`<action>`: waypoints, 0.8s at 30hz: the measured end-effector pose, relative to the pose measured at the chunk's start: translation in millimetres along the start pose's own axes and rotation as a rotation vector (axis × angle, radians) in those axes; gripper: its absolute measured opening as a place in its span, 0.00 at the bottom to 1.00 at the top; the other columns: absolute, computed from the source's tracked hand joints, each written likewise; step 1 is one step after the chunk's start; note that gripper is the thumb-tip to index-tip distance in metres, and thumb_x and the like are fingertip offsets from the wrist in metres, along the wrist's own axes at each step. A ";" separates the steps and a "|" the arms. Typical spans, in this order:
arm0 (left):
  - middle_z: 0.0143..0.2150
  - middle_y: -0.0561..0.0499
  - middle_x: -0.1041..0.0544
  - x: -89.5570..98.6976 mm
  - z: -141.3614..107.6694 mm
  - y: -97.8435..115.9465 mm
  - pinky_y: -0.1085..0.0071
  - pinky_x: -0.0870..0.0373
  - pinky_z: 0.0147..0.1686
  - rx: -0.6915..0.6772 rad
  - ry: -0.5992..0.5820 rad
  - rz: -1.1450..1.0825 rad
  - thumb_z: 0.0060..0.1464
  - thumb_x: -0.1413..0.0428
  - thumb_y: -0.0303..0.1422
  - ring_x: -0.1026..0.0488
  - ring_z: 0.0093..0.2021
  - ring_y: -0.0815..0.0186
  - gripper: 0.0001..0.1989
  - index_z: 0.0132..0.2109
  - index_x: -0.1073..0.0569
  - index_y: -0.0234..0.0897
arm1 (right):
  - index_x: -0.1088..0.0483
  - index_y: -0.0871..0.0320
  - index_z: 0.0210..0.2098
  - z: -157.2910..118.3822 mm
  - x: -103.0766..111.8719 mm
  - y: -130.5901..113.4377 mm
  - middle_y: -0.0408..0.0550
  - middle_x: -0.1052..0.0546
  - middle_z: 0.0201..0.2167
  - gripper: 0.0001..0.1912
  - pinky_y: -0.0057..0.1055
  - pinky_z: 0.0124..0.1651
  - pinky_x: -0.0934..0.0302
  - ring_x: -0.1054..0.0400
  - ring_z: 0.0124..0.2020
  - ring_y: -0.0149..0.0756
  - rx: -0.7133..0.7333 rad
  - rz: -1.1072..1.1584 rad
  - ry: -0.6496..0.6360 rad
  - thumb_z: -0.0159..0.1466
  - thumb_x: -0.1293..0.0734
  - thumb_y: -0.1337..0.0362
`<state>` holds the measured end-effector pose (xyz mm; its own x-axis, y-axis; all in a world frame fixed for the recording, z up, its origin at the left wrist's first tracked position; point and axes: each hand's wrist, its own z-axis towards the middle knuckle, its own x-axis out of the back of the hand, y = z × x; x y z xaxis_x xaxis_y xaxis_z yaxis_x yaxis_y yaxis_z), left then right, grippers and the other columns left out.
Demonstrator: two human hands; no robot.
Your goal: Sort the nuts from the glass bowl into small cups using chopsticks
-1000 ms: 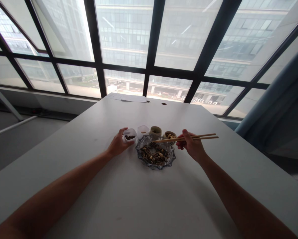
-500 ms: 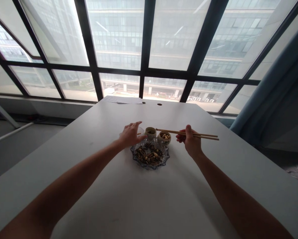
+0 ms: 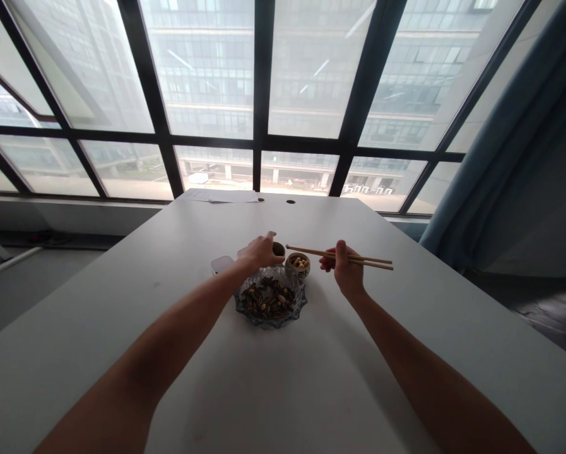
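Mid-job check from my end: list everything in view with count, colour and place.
Glass bowl: 1, clear, mid-table
Seeds and nuts: many, dark and pale, in the bowl
White containers: 2, beyond the bowl's left side, one mostly hidden
Olive cup: 1, olive, behind the bowl
Peanut cup: 1, pale with dark markings, right of the olive cup
Chopsticks: 2, light brown, in the right hand
Papers: count unclear, white, table's far edge
Table: 1, white, centre
Window panes: several, dark-framed, beyond the table
Curtain: 1, blue, right
Left hand: 1, bare, at the olive cup
Right hand: 1, bare, gripping the chopsticks
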<state>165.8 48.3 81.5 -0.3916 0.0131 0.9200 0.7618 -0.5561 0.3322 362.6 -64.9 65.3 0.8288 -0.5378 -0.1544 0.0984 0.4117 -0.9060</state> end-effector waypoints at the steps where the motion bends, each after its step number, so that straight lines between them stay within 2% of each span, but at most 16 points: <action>1: 0.53 0.38 0.23 -2.1 -1.0 -1.1 0.61 0.28 0.49 -0.043 0.045 -0.008 0.46 0.36 0.44 0.25 0.53 0.50 0.42 0.65 0.40 0.35 | 0.30 0.59 0.26 -2.2 -1.1 -0.8 0.46 0.25 0.15 0.31 0.26 0.16 0.40 0.33 0.13 0.30 0.030 -0.017 -0.008 0.57 0.34 0.34; 4: 0.53 0.39 0.23 -7.8 -2.9 -2.9 0.60 0.29 0.50 -0.146 0.128 -0.028 0.46 0.35 0.42 0.26 0.54 0.51 0.43 0.66 0.42 0.36 | 0.30 0.58 0.27 -8.7 -3.4 -0.5 0.45 0.25 0.16 0.29 0.27 0.17 0.39 0.32 0.14 0.31 0.116 -0.058 -0.045 0.61 0.36 0.37; 8: 0.51 0.40 0.22 -9.4 -3.9 -2.4 0.60 0.29 0.50 -0.195 0.171 -0.045 0.46 0.34 0.42 0.26 0.53 0.52 0.44 0.66 0.43 0.35 | 0.30 0.57 0.29 -15.2 -2.7 4.3 0.45 0.24 0.18 0.24 0.28 0.21 0.37 0.31 0.17 0.32 0.237 -0.166 -0.120 0.67 0.38 0.43; 12: 0.50 0.39 0.22 -5.2 -5.2 0.1 0.60 0.29 0.50 -0.210 0.156 -0.021 0.47 0.34 0.42 0.26 0.52 0.52 0.43 0.66 0.42 0.34 | 0.28 0.57 0.29 -19.0 -1.0 3.2 0.47 0.22 0.23 0.19 0.30 0.27 0.35 0.28 0.22 0.34 0.482 -0.422 -0.288 0.68 0.36 0.50; 15: 0.50 0.39 0.22 -3.4 -5.0 1.1 0.61 0.29 0.50 -0.203 0.132 0.006 0.47 0.35 0.41 0.26 0.52 0.52 0.42 0.65 0.41 0.33 | 0.27 0.56 0.30 -20.0 -1.3 -1.4 0.46 0.22 0.22 0.18 0.30 0.28 0.36 0.28 0.23 0.34 0.603 -0.501 -0.308 0.69 0.37 0.52; 19: 0.50 0.38 0.21 -4.7 0.5 -1.5 0.61 0.28 0.49 -0.163 0.083 0.027 0.48 0.36 0.43 0.24 0.51 0.51 0.42 0.65 0.41 0.32 | 0.27 0.56 0.28 -18.7 -0.1 -5.4 0.46 0.23 0.21 0.21 0.30 0.27 0.36 0.30 0.21 0.33 0.576 -0.497 -0.255 0.70 0.39 0.50; 24: 0.51 0.36 0.22 -4.3 10.8 -7.7 0.62 0.28 0.47 -0.051 -0.026 0.043 0.46 0.37 0.46 0.24 0.51 0.49 0.42 0.64 0.38 0.32 | 0.28 0.57 0.23 -15.2 1.7 -19.2 0.45 0.27 0.14 0.30 0.27 0.19 0.39 0.34 0.15 0.31 0.322 -0.262 -0.157 0.68 0.41 0.41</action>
<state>167.2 61.5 77.2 -0.3448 0.0095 0.9386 0.7503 -0.5981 0.2817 353.8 -85.0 76.5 0.8244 -0.5463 0.1481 0.4621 0.4985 -0.7334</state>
